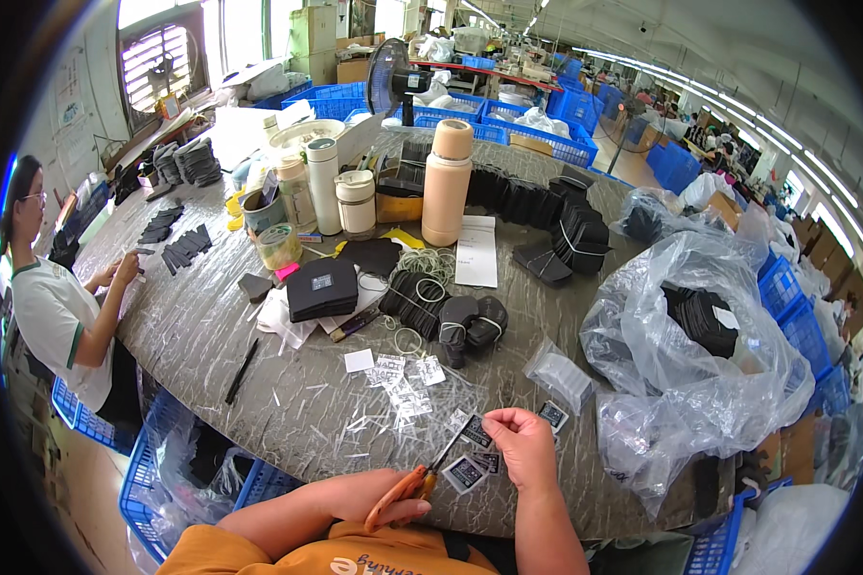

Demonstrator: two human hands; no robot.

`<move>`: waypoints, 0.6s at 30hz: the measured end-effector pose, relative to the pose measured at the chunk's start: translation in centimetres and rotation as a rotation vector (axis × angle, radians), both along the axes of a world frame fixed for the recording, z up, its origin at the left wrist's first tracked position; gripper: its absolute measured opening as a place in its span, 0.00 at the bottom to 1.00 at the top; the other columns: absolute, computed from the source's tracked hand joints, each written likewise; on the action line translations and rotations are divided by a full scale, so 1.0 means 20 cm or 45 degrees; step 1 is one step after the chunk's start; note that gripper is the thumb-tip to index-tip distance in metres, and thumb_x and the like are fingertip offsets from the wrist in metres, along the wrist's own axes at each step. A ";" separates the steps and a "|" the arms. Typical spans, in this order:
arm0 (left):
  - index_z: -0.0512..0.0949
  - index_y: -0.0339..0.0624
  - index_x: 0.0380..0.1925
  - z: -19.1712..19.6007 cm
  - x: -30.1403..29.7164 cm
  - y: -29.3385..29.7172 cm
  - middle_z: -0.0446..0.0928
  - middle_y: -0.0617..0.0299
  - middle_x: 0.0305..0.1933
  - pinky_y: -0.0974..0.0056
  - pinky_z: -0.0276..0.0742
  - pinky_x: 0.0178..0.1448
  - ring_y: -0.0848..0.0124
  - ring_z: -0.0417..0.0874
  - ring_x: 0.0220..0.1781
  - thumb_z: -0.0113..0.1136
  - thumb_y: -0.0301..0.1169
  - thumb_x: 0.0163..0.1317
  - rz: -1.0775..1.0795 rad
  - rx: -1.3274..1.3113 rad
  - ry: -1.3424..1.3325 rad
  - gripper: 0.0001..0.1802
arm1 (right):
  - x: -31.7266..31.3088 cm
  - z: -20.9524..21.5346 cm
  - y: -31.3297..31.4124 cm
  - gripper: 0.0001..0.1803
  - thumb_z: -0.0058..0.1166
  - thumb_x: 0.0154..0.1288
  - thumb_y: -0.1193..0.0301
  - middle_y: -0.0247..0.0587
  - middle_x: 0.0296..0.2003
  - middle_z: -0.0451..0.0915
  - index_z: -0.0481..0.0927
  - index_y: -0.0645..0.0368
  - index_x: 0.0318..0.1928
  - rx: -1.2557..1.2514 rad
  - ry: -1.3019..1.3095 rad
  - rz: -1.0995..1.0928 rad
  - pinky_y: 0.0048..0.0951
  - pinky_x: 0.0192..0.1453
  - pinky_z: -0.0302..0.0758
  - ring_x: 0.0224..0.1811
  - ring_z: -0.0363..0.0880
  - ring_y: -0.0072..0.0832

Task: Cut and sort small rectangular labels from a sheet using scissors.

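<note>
My left hand [360, 491] is closed round the orange handles of a pair of scissors [398, 494], with the blades pointing up and right. Between thumb and fingers, my right hand [524, 445] pinches a small black label [476, 431] with a pale edge, and the blade tips are close to it. Whether they touch the label is too small to tell. Just below lies another black label with a white border [465, 473], partly overlapping a further one. A similar label [552, 415] rests beyond my right hand. White cut strips [379, 422] are scattered left of the blades.
Several black fabric pieces [323, 290] are stacked mid-table, near a peach thermos [446, 182] and other cups. A large clear plastic bag [633, 383] holding black pieces stands at right. A black fan [385, 79] is behind. Another person [62, 297] works at the left edge.
</note>
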State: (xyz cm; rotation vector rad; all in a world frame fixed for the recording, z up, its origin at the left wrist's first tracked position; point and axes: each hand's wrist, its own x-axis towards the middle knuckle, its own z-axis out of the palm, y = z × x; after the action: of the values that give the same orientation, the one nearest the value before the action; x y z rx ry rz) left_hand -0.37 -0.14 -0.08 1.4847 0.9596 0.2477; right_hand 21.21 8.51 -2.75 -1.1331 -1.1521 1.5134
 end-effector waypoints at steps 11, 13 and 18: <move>0.76 0.39 0.30 0.00 0.01 -0.01 0.77 0.61 0.24 0.68 0.70 0.31 0.71 0.76 0.26 0.49 0.46 0.63 0.042 -0.110 0.022 0.20 | 0.00 0.00 0.01 0.04 0.59 0.54 0.79 0.27 0.23 0.76 0.79 0.64 0.32 -0.014 0.034 0.001 0.11 0.26 0.63 0.22 0.68 0.10; 0.76 0.39 0.29 0.00 0.01 0.00 0.77 0.62 0.24 0.68 0.70 0.31 0.73 0.76 0.26 0.49 0.45 0.63 0.056 -0.135 0.012 0.19 | 0.00 0.00 0.01 0.04 0.59 0.54 0.79 0.27 0.23 0.76 0.79 0.64 0.32 -0.016 0.030 -0.001 0.11 0.26 0.63 0.22 0.67 0.10; 0.76 0.39 0.29 -0.03 0.01 -0.01 0.76 0.63 0.23 0.69 0.69 0.29 0.74 0.74 0.25 0.49 0.44 0.63 0.060 -0.083 -0.033 0.19 | 0.01 -0.02 0.01 0.04 0.59 0.55 0.78 0.29 0.25 0.77 0.79 0.66 0.32 -0.024 0.044 0.025 0.14 0.32 0.68 0.26 0.71 0.12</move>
State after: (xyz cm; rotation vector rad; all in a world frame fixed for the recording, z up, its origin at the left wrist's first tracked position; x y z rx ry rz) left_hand -0.24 -0.44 -0.71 1.3973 0.9739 0.2666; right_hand 21.39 8.68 -3.07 -1.1071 -1.1310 1.5558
